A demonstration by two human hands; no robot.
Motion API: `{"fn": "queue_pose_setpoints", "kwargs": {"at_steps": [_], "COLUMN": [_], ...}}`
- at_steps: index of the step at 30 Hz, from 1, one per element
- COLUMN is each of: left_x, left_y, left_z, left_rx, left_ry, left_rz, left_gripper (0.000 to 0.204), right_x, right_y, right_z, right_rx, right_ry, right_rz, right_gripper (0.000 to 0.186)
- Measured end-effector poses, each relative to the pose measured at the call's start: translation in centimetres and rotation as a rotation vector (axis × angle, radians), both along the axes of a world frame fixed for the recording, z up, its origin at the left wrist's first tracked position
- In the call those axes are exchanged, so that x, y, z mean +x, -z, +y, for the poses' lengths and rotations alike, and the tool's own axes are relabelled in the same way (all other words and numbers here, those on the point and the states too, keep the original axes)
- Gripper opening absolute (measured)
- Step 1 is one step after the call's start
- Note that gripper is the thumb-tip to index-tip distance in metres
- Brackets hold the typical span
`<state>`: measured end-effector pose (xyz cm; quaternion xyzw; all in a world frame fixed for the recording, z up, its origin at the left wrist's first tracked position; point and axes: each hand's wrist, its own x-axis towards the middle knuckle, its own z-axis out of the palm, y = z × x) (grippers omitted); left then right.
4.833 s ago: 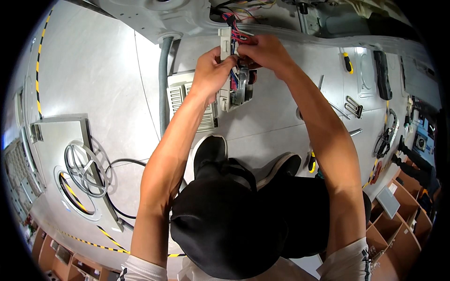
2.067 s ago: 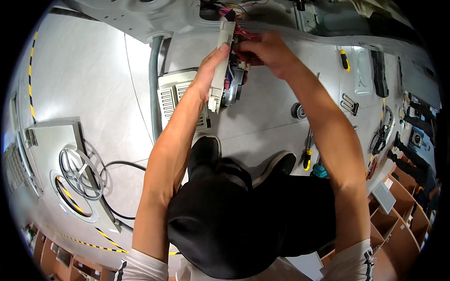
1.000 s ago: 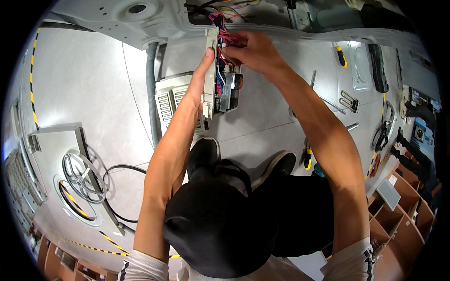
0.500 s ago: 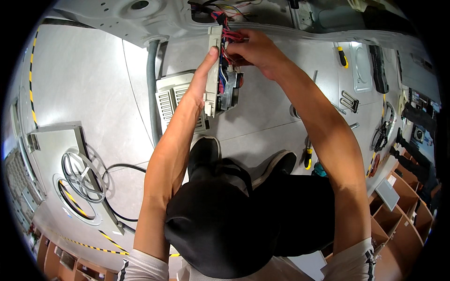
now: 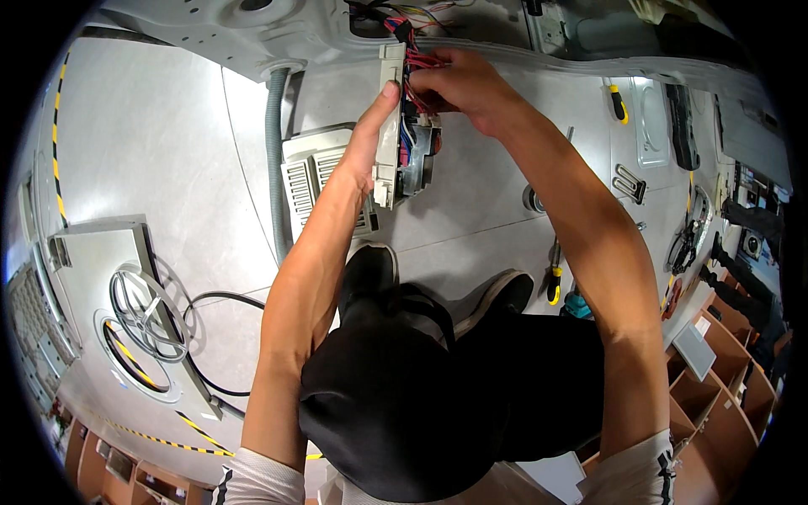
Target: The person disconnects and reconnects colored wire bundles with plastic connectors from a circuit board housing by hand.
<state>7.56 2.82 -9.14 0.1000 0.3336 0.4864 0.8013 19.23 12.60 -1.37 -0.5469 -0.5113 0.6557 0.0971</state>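
1. Plainly, the left hand (image 5: 368, 137) held a long cream module (image 5: 389, 143), its thumb laid against the pale face; that grip was closed around it, though most of the fingers were hidden.
2. The module stood lengthwise between both hands, above the floor (image 5: 480, 198) and just below the edge of a grey metal housing (image 5: 328, 35).
3. The right hand (image 5: 465, 84) was bent in at the module's upper right side, among red wires (image 5: 422, 61); its fingertips were covered, so I could not tell how far closed that grip was.
4. The wires ran up toward an opening in the housing.
5. A slotted cream part (image 5: 299, 189) lay on the floor near the left forearm, beside a grey ribbed hose (image 5: 275, 160).
6. Farther right lay a yellow-and-black screwdriver (image 5: 619, 105) and a bent metal loop (image 5: 628, 183).
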Motion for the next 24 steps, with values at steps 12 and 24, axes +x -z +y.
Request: {"fn": "queue_pose_setpoints", "kwargs": {"at_steps": [12,24], "left_x": [0.4,-0.2], "left_y": [0.2,-1.0], "left_z": [0.0,0.4], "left_rx": [-0.017,-0.026], "left_ry": [-0.098,-0.034], "left_rz": [0.110,0.091], "left_gripper": [0.066,0.064], "right_x": [-0.4,0.3], "right_y": [0.3,-0.8], "right_z": [-0.2,1.2], "right_rx": [0.073,-0.009], "right_ry": [0.016,-0.064], "right_rz": [0.006,-0.032], "right_gripper": [0.020,0.028]}}
